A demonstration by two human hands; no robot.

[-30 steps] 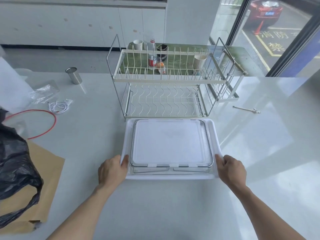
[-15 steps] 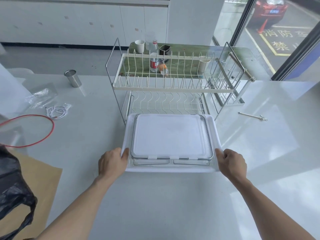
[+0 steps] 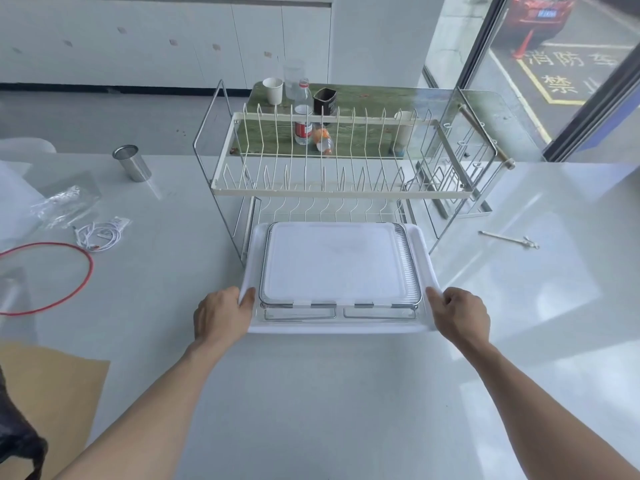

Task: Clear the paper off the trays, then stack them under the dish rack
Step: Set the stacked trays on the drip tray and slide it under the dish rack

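White table (image 3: 311,410): glossy, spans the whole view; bears everything below.

Dish rack (image 3: 341,174): two-tier wire frame, cream upper shelf with upright prongs, standing at the middle far side of the table.

White tray (image 3: 427,258): shallow plastic, its far edge at the rack's lower tier opening, its near edge toward the person. Whether the far edge already sits under the rack is hard to tell from this angle.

Inner tray (image 3: 334,265): chrome-rimmed, with a frosted white flat panel, nested inside the white tray; no paper on it.

Brown paper (image 3: 52,393): flat sheet at the near left edge, partly under a black bag (image 3: 17,441).

Left hand (image 3: 221,318): grips the white tray's near left corner, fingers curled together beneath the rim, thumb on top.

Right hand (image 3: 460,315): grips the near right corner, fingers curled closed on the rim.

Red ring (image 3: 48,277): thin loop, left, well apart from the tray.

Steel cup (image 3: 132,163): upright, far left.

White cable (image 3: 100,233): coiled, just beyond the red ring.

Small metal tool (image 3: 509,238): lying right of the rack.
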